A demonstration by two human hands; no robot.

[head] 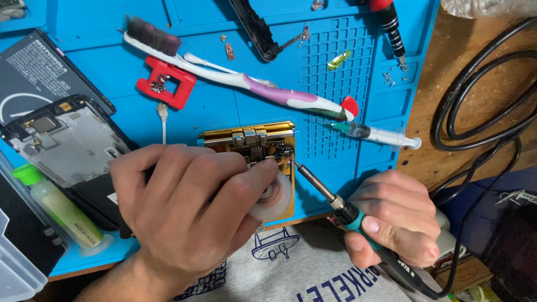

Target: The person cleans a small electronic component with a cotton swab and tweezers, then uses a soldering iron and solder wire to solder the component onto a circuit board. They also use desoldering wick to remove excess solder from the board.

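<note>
The small dark circuit board (263,151) sits clamped in the gold metal holder (249,137) on the blue silicone mat (235,106). My right hand (391,215), closed around the teal-collared soldering iron (358,215), has the tip at the board's right edge; soldering looks underway, not finished. My left hand (184,207) pinches a clear round spool (274,196). The joint itself is too small to judge, and my left hand hides the holder's lower part.

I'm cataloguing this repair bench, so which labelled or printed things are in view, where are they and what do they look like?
Phone battery: upper left on the blue mat, flat black rectangle with white print.
Small bottle: lower left, pale yellowish body, green cap, printed label.
Soldering iron: in the right hand, teal and black grip with white print.
</note>
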